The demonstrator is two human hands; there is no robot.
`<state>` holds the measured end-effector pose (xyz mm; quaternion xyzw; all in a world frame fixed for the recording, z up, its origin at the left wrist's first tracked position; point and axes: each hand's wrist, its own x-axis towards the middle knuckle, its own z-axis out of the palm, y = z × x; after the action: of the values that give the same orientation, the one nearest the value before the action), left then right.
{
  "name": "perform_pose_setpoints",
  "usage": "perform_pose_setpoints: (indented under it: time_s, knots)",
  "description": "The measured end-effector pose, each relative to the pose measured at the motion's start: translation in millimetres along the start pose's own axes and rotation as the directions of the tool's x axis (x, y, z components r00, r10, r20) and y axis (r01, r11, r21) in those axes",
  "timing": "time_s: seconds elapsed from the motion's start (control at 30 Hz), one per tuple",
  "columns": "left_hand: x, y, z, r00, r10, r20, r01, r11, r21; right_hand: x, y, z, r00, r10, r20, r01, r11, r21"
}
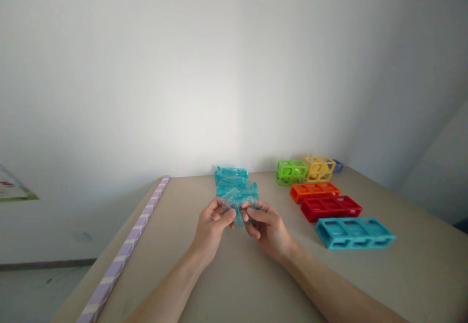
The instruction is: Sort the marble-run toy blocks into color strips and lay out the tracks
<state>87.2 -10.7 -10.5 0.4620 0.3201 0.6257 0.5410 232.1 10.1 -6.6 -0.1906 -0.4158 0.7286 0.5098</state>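
Note:
Both my hands meet over the middle of the table, holding a clear, crinkled plastic bag (234, 198) between them. My left hand (212, 223) pinches its left side between thumb and fingers. On the right side, my right hand (268, 225) grips it with curled fingers, which hide part of it. Just behind the bag lies a pile of flat, see-through teal plastic packets (234, 178), stacked in overlapping layers. Because the plastic is transparent, I cannot tell whether anything is inside the bag.
On the right stand open-frame plastic blocks: teal (354, 233), red (331, 207), orange (315, 191), green (291, 172), yellow (319, 168) and blue (338, 166). A purple-and-white striped strip (126, 247) runs along the table's left edge. A white wall (234, 69) rises behind the table.

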Motion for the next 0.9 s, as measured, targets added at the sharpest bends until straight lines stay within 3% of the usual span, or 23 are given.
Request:
perform_pose_setpoints:
  time_s: [0.13, 0.23, 0.4, 0.53, 0.9]
  knots:
    - [1.3, 0.8, -0.6, 0.999, -0.034, 0.029, 0.037, 0.994, -0.104, 0.9, 0.6, -0.6, 0.998, 0.053, 0.035, -0.055, 0.998, 0.043]
    - [1.6, -0.7, -1.6, 0.999, -0.035, 0.008, 0.035, 0.991, -0.125, 1.2, 4.3, -3.2, 0.997, 0.065, 0.031, -0.064, 0.998, -0.015]
    - [2.7, -4.3, -2.7, 0.997, 0.035, -0.074, -0.037, 0.999, -0.022, -0.8, 9.4, -4.3, 0.992, -0.121, 0.022, 0.122, 0.953, -0.278]
    - [4.1, -6.2, -3.1, 0.995, 0.066, -0.079, -0.060, 0.996, 0.073, -0.1, 9.8, -2.2, 0.984, -0.179, -0.018, 0.157, 0.901, -0.404]
    - [1.1, -3.0, -3.4, 0.989, 0.023, -0.143, -0.002, 0.989, 0.146, 3.0, 8.8, -4.3, 0.961, -0.272, -0.056, 0.239, 0.913, -0.332]
